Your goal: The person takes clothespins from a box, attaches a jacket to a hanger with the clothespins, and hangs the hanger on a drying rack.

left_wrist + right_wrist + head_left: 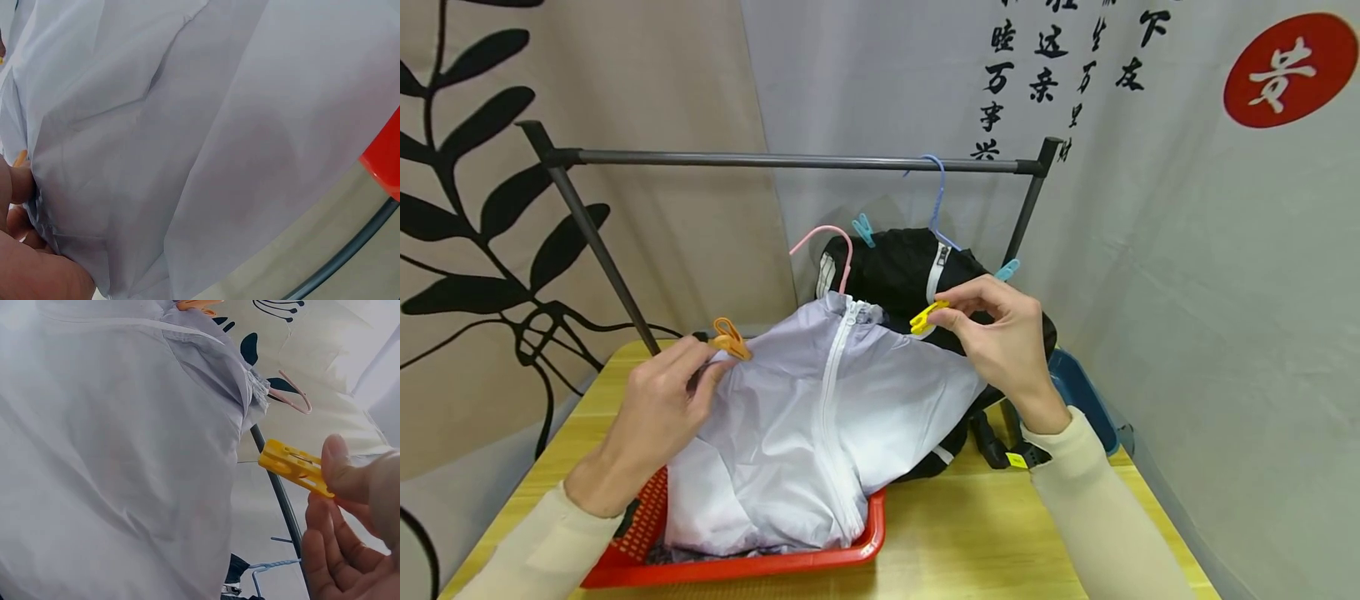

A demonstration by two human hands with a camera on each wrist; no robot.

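A pale lilac-white zip jacket (790,400) hangs on a pink hanger (842,242), whose hook sticks up from the collar, free of the rail. My left hand (662,408) grips the jacket at its left-side shoulder. An orange clothespin (731,338) stands on that shoulder by the fingertips. In the left wrist view, the left hand's fingers (22,187) are bunched in the fabric, partly out of frame. My right hand (1003,333) pinches a yellow clothespin (929,317) between thumb and fingers, above the other shoulder. The right wrist view shows the clothespin (294,465) apart from the jacket.
A dark metal rack rail (737,158) spans the back. From it a blue hanger (938,196) carries a black jacket (887,271) with light blue clothespins (863,229). A red basket (760,570) stands beneath the pale jacket on the wooden table (977,533). A blue bin (1078,396) sits at right.
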